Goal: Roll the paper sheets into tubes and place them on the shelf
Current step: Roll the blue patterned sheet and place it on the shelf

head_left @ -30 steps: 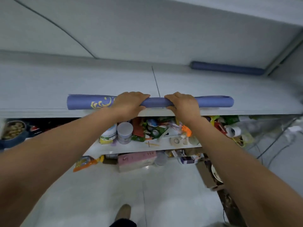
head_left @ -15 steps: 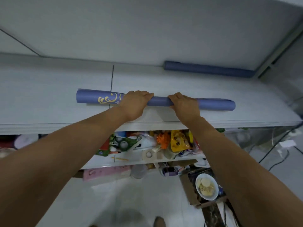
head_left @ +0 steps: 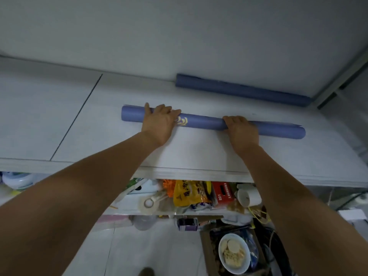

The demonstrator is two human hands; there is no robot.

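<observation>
**Blue roll on the top shelf, both hands on it**

Nearest, at the bottom edge, a shoe tip (head_left: 146,271) shows on the pale floor, and to the right a bowl (head_left: 234,253) of round white pieces sits in a box. Above these a lower shelf (head_left: 127,208) carries clutter: a tape roll (head_left: 148,203), a yellow snack bag (head_left: 189,193), a red carton (head_left: 222,193) and a white cup (head_left: 248,197) on its side.

Both forearms reach up over the front edge of the top shelf (head_left: 199,152). There the rolled paper tube (head_left: 203,123), blue with a gold flourish, lies lengthwise on the board, well back from the front edge. The left hand (head_left: 159,122) lies on it near its left end, fingers (head_left: 164,108) spread apart and laid across the top, pressing. The right hand (head_left: 241,128) sits right of the middle, its fingers (head_left: 233,118) close together and curled over the roll. The right end of the tube shows a loose, pointed paper edge.

Farthest back, a second blue tube (head_left: 239,89) lies against the wall (head_left: 179,36), apart from the first.
</observation>
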